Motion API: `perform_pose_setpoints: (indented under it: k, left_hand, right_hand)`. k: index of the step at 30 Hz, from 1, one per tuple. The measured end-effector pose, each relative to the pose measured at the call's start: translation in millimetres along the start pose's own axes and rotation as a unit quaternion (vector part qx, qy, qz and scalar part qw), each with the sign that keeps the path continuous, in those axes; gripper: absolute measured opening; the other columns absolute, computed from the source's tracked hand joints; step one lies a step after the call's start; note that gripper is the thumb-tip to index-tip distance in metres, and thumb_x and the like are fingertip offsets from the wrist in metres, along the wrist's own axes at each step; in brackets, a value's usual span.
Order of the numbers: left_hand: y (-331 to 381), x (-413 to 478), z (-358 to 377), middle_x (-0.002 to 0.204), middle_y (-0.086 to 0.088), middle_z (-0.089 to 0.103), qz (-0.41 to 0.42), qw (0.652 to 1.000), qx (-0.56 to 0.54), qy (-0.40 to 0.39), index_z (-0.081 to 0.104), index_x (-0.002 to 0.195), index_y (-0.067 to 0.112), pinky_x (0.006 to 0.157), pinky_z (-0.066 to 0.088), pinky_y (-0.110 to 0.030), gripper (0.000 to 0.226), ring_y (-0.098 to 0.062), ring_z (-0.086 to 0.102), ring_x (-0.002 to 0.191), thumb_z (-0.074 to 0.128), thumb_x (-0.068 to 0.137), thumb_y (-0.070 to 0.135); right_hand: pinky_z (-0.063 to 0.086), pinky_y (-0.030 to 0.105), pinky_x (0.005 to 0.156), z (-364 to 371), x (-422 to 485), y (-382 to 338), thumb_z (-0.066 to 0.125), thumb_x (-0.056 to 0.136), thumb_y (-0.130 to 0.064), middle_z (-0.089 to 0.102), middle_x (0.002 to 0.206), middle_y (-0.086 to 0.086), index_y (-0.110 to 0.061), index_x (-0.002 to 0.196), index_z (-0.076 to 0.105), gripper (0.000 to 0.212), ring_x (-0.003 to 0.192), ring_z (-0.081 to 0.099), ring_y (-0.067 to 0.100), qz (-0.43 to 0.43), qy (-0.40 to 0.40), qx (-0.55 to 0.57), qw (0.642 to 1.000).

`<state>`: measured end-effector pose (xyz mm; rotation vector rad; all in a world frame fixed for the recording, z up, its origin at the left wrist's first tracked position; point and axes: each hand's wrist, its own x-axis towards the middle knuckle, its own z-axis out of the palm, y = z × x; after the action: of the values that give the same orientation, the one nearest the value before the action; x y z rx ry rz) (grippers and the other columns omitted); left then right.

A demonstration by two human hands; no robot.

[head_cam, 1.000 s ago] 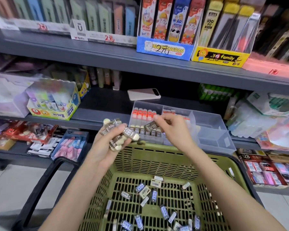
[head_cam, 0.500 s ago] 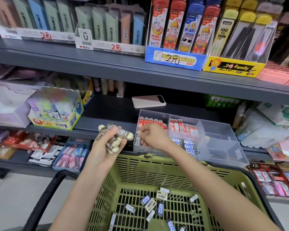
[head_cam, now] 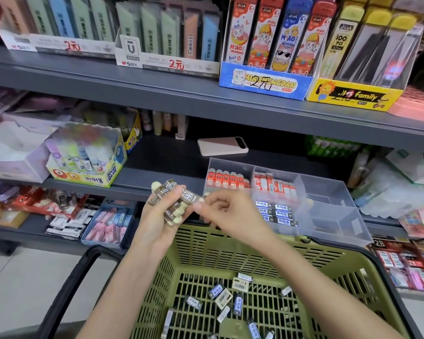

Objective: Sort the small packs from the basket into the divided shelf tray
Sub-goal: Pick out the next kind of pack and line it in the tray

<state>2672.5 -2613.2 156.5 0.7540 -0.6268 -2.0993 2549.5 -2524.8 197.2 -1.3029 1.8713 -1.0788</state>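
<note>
nearest us, the green basket with loose small packs. above it, our left hand clamped on a bundle of packs; right hand pinching one end. beyond, the divided tray on the shelf.

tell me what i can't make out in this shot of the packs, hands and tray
Head view, the only one:
- Right hand: fingertips blurred, so whether it pinches a pack is unclear.
- Divided tray: near-left compartment hidden behind the right hand.
- Bundle of packs in the left hand: count unclear, fingers cover them.
- Green basket: near end cut off by the bottom edge.
- Loose packs in it: print too small to read.
</note>
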Motion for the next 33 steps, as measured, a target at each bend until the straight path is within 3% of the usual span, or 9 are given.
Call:
perform_pose_setpoints:
  k: [5,9,12,17,20,22,25,28,33]
  left_hand:
    - [-1,-1,-3,0.079,-0.007,0.072,-0.010,1.000,0.002,-0.016,0.062,0.089,0.008,0.057,0.056,-0.026,0.023,-0.016,0.071,0.073,0.070,0.067,0.012]
    - [0,2,-2,0.076,-0.003,0.073,-0.022,1.000,0.010,-0.004,0.075,0.073,0.011,0.053,0.055,-0.025,0.009,-0.014,0.071,0.070,0.070,0.064,0.012]
    - [1,1,-3,0.075,-0.003,0.073,-0.033,0.999,0.006,0.004,0.077,0.063,0.013,0.050,0.054,-0.023,0.008,-0.013,0.071,0.069,0.069,0.065,0.014]
    - [1,-1,-1,0.079,-0.005,0.074,-0.038,0.999,0.009,0.005,0.075,0.066,0.014,0.048,0.054,-0.025,0.007,-0.016,0.071,0.068,0.069,0.064,0.011]
    - [1,-2,0,0.079,-0.006,0.073,-0.038,0.999,0.005,0.008,0.069,0.080,0.010,0.047,0.054,-0.025,0.015,-0.017,0.071,0.068,0.068,0.065,0.010]
    - [1,-3,1,0.078,-0.005,0.073,-0.038,0.999,0.005,0.007,0.065,0.085,0.009,0.047,0.054,-0.025,0.020,-0.016,0.071,0.067,0.068,0.065,0.011]
    - [2,-3,1,0.078,-0.005,0.073,-0.039,0.999,0.008,0.011,0.067,0.082,0.010,0.047,0.054,-0.025,0.018,-0.016,0.071,0.067,0.068,0.064,0.011]
    - [2,-4,1,0.079,-0.006,0.073,-0.038,0.999,0.009,0.009,0.071,0.074,0.012,0.048,0.054,-0.025,0.010,-0.017,0.071,0.068,0.068,0.065,0.010]
    - [2,-5,2,0.081,-0.007,0.074,-0.039,0.999,0.011,0.001,0.070,0.077,0.012,0.048,0.054,-0.026,0.013,-0.018,0.071,0.069,0.069,0.065,0.009]
  right_hand:
    - [0.052,0.020,0.059,9,-1,-3,0.063,0.088,-0.016,0.067,0.071,0.004,-0.010,0.084,0.065,0.007,0.062,0.063,0.011,0.061,0.040,0.211,0.975]
    - [0.055,0.023,0.068,-12,8,0,0.060,0.088,-0.007,0.067,0.072,-0.003,-0.010,0.086,0.060,0.004,0.067,0.064,0.014,0.022,0.119,0.302,0.946]
    - [0.049,0.021,0.055,-39,17,9,0.057,0.089,-0.002,0.063,0.065,-0.005,-0.013,0.080,0.063,0.015,0.057,0.059,0.008,0.027,0.147,0.221,0.964]
    - [0.043,0.014,0.046,-49,29,28,0.060,0.090,-0.008,0.058,0.060,-0.011,-0.008,0.092,0.070,0.011,0.040,0.053,-0.001,0.090,0.059,-0.069,0.992]
    - [0.046,0.013,0.047,-39,33,31,0.060,0.091,-0.012,0.061,0.059,0.000,-0.010,0.099,0.068,0.012,0.037,0.054,0.001,0.114,0.045,-0.067,0.990]
    - [0.050,0.018,0.048,-34,37,30,0.060,0.090,-0.009,0.061,0.057,0.004,-0.007,0.090,0.066,0.006,0.038,0.056,0.006,0.131,0.051,-0.041,0.989]
    - [0.051,0.022,0.050,-26,41,29,0.060,0.090,-0.007,0.061,0.058,0.005,-0.010,0.079,0.061,0.012,0.040,0.057,0.010,0.132,0.055,-0.030,0.989]
    - [0.058,0.031,0.063,-18,44,28,0.063,0.088,-0.009,0.063,0.062,0.006,-0.006,0.089,0.064,0.003,0.048,0.061,0.014,0.118,0.049,-0.032,0.991]
    - [0.058,0.036,0.072,-9,43,33,0.059,0.086,0.002,0.062,0.059,0.002,-0.009,0.088,0.065,0.013,0.052,0.062,0.013,0.102,0.060,-0.092,0.989]
